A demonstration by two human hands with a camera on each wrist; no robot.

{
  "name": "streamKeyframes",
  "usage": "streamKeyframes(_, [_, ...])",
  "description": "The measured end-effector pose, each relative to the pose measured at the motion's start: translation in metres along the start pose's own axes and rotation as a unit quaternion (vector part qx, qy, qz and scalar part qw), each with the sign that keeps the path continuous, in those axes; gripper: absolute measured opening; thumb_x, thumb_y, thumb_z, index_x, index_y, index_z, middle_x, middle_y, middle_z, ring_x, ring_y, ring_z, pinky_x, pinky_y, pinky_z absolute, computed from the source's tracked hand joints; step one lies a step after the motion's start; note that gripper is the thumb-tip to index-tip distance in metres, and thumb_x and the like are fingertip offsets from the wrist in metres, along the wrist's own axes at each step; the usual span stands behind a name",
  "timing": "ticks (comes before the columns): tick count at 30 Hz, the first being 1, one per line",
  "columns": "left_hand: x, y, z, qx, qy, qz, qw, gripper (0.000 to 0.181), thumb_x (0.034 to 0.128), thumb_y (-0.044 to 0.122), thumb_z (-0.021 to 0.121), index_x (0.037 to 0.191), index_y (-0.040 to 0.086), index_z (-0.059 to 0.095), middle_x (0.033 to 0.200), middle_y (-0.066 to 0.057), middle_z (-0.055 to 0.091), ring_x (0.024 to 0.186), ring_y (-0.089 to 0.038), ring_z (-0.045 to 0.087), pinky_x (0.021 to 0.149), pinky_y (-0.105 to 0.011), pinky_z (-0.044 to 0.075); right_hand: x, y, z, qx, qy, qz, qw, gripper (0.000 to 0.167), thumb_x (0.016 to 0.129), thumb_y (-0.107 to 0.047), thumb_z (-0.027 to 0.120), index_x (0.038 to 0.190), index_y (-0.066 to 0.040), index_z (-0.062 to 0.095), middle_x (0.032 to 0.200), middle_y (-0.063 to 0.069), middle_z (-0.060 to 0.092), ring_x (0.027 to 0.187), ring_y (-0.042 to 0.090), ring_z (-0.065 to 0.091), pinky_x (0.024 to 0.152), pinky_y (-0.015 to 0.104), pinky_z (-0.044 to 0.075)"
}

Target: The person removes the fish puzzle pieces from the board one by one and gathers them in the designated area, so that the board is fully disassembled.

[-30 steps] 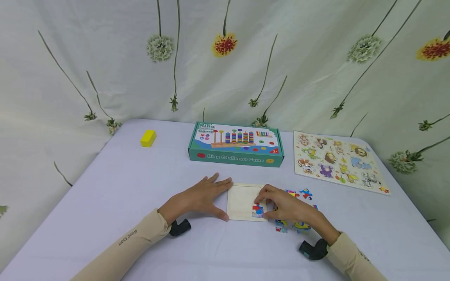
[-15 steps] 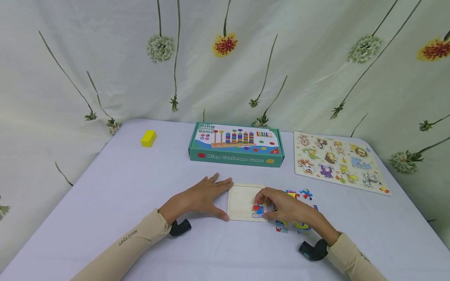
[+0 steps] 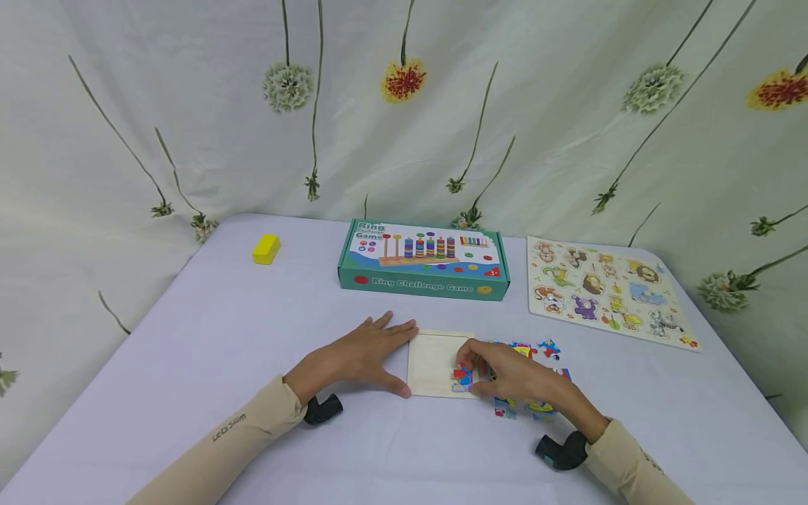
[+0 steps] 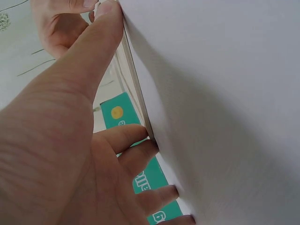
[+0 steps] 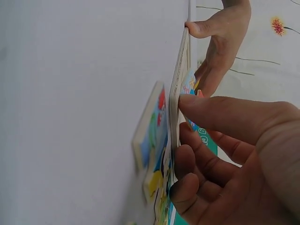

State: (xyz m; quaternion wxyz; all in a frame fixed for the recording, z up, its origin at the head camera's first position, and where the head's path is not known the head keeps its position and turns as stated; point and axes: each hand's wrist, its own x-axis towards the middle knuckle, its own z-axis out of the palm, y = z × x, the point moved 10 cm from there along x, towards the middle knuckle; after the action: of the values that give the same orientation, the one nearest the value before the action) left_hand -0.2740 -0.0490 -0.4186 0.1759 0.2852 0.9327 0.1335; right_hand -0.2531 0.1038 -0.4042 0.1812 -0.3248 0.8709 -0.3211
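A pale wooden puzzle tray (image 3: 432, 361) with a raised rim lies flat on the table in the head view. My left hand (image 3: 362, 354) is spread out at its left side, fingertips and thumb touching the edge. Over the tray's right part, my right hand (image 3: 514, 368) pinches a red and blue jigsaw piece (image 3: 462, 379) between thumb and fingers. In the right wrist view the jigsaw piece (image 5: 188, 83) stands tilted against the tray, partly hidden by the thumb. Several loose jigsaw pieces (image 3: 549, 348) lie right of the tray, some beneath my right hand.
Behind the tray stands a green Ring Challenge Game box (image 3: 423, 259). An animal puzzle board (image 3: 609, 291) lies at the back right, and a yellow block (image 3: 266, 249) sits at the back left. A flowered cloth (image 3: 252, 140) hangs behind the table.
My right hand and the jigsaw piece have shifted very slightly left, and the piece's tilt has changed a little. My left hand has stayed in place on the tray's edge.
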Motion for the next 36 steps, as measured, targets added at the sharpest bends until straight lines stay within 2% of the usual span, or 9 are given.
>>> streamKeyframes(5, [0.000, 0.000, 0.000, 0.000, 0.000, -0.001, 1.0000, 0.104, 0.0697, 0.064, 0.073, 0.152, 0.020, 0.028, 0.159, 0.007, 0.022, 0.148, -0.030, 0.005, 0.117, -0.054, 0.007, 0.000, 0.000, 0.000, 0.014, 0.002, -0.011, 0.9998, 0.023, 0.091, -0.006, 0.063, 0.110, -0.015, 0.055, 0.086, -0.004, 0.054, 0.078, 0.011, 0.052, 0.068, 0.021, 0.048])
streamKeyframes(10, [-0.001, 0.001, -0.001, -0.002, 0.003, 0.001, 1.0000, 0.103, 0.0695, 0.064, 0.074, 0.151, 0.020, 0.031, 0.158, 0.006, 0.024, 0.148, -0.031, 0.006, 0.117, -0.055, 0.008, -0.001, -0.001, -0.002, 0.049, 0.013, -0.011, 0.9987, 0.018, 0.094, -0.006, 0.059, 0.111, -0.013, 0.058, 0.088, -0.002, 0.055, 0.082, 0.015, 0.051, 0.069, 0.021, 0.046])
streamKeyframes(17, [-0.001, 0.002, -0.001, 0.000, 0.003, 0.001, 1.0000, 0.103, 0.0691, 0.064, 0.075, 0.151, 0.019, 0.030, 0.158, 0.006, 0.023, 0.148, -0.031, 0.006, 0.117, -0.055, 0.008, 0.000, -0.002, -0.003, 0.062, 0.014, -0.025, 0.9976, 0.017, 0.095, -0.010, 0.059, 0.112, -0.010, 0.057, 0.086, -0.001, 0.056, 0.081, 0.014, 0.052, 0.070, 0.020, 0.047])
streamKeyframes(27, [-0.001, 0.001, -0.001, 0.003, 0.001, 0.001, 1.0000, 0.104, 0.0696, 0.064, 0.074, 0.152, 0.019, 0.029, 0.159, 0.006, 0.022, 0.148, -0.031, 0.005, 0.117, -0.054, 0.007, 0.000, -0.002, -0.005, 0.076, 0.015, -0.038, 0.9963, 0.017, 0.094, -0.011, 0.061, 0.110, -0.015, 0.061, 0.083, 0.000, 0.056, 0.075, 0.011, 0.052, 0.064, 0.019, 0.044])
streamKeyframes(33, [0.000, 0.001, -0.001, 0.006, -0.001, 0.001, 1.0000, 0.104, 0.0700, 0.065, 0.073, 0.152, 0.019, 0.029, 0.159, 0.006, 0.021, 0.148, -0.030, 0.005, 0.117, -0.054, 0.007, -0.003, -0.003, -0.009, 0.092, 0.013, -0.035, 0.9951, 0.018, 0.093, -0.009, 0.061, 0.110, -0.016, 0.064, 0.083, 0.001, 0.061, 0.075, 0.012, 0.055, 0.068, 0.021, 0.048])
streamKeyframes(36, [0.000, 0.001, -0.001, 0.003, 0.000, -0.002, 1.0000, 0.104, 0.0697, 0.064, 0.074, 0.152, 0.020, 0.029, 0.159, 0.007, 0.022, 0.148, -0.030, 0.005, 0.117, -0.054, 0.008, -0.007, -0.001, -0.013, 0.096, 0.018, -0.031, 0.9947, 0.022, 0.092, -0.006, 0.062, 0.113, -0.013, 0.061, 0.084, 0.000, 0.063, 0.075, 0.012, 0.057, 0.071, 0.023, 0.050])
